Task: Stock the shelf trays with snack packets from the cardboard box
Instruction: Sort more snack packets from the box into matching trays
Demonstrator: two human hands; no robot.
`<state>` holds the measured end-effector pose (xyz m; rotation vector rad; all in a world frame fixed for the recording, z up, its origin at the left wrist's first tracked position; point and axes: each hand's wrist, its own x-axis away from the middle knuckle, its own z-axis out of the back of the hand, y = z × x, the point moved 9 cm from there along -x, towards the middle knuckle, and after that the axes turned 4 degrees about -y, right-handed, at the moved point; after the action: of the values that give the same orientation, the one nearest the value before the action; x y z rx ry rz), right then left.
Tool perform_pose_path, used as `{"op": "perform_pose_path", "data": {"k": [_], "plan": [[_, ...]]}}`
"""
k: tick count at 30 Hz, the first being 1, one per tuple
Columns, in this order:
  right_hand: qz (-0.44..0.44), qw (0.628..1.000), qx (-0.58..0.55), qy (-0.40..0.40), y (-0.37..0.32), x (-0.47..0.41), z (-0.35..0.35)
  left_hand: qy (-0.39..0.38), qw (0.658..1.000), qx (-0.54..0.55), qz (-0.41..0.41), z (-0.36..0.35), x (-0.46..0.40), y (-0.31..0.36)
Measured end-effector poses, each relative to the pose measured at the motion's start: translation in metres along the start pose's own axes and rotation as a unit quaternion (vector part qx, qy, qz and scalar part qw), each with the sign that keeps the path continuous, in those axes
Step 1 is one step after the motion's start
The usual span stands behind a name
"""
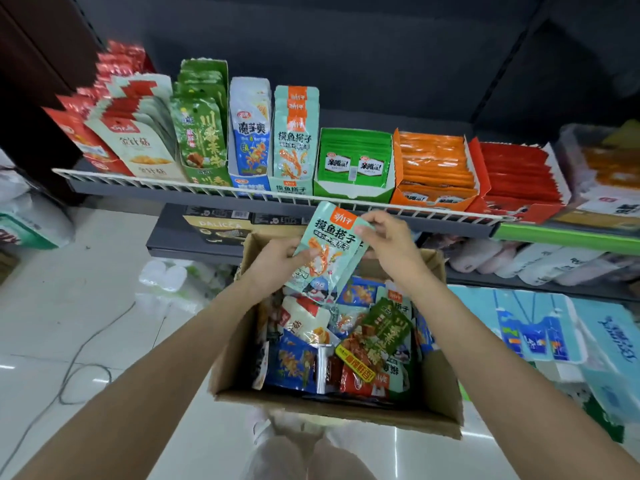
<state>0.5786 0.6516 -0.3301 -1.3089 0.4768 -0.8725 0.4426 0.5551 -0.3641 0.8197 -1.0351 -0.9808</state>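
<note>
Both hands grasp one teal packet (327,251) above the box (332,410) — left hand (277,261) at its left edge, right hand (389,242) pinching the upper right corner — below the shelf (277,197).

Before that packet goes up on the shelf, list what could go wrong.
1. The pale teal snack packet with the orange top is only pinched at its edges by the left hand and right hand; it may slip back into the brown cardboard box.
2. The matching teal shelf tray already looks packed upright, so pushing another in may buckle the front packets.
3. The white wire shelf rail stands in front and could snag the packet.
</note>
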Motion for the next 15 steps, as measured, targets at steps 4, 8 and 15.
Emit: {"op": "perform_pose_path", "data": {"k": [4,8,15], "plan": [[-0.02,0.988,-0.151,0.032,-0.032,-0.012,-0.005,0.072,0.995,0.055,-0.045,0.04,0.001,0.048],[-0.025,0.99,-0.136,0.01,-0.06,-0.028,-0.026,0.104,0.988,0.107,-0.04,0.081,-0.003,0.067],[-0.001,0.99,-0.116,0.084,-0.102,-0.081,-0.029,0.162,0.969,0.18,-0.057,0.167,-0.019,0.078]]}}
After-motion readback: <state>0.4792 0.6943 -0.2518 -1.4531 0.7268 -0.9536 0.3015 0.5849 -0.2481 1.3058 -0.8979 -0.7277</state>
